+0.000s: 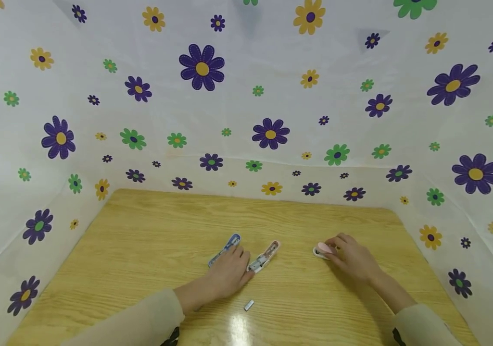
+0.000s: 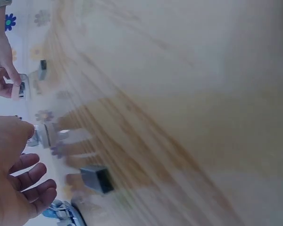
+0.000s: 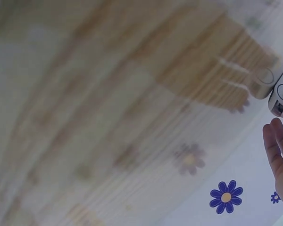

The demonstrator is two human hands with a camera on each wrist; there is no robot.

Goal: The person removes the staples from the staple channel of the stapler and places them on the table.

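The relation to mind is the pale stapler [image 1: 263, 259] lying between the two hands, far nearer the left hand [image 1: 229, 271]: its near end sits at that hand's thumb and forefinger, and its long axis runs forward and rightward from there along the desk [image 1: 155, 235]. Whether thumb and forefinger pinch it cannot be told; the other fingers are loosely bent. The blue stapler [image 1: 232, 241] lies just beyond the left hand and a little to its left, partly hidden by the fingers, slanting in nearly the same direction. A small metal block [image 1: 248, 305] rests nearer the body than the left hand and slightly to its right. Well to the right of all these, the right hand [image 1: 352, 257] pinches a small pink-topped device [image 1: 324, 248] between thumb and fingers, the device being on that hand's left side.
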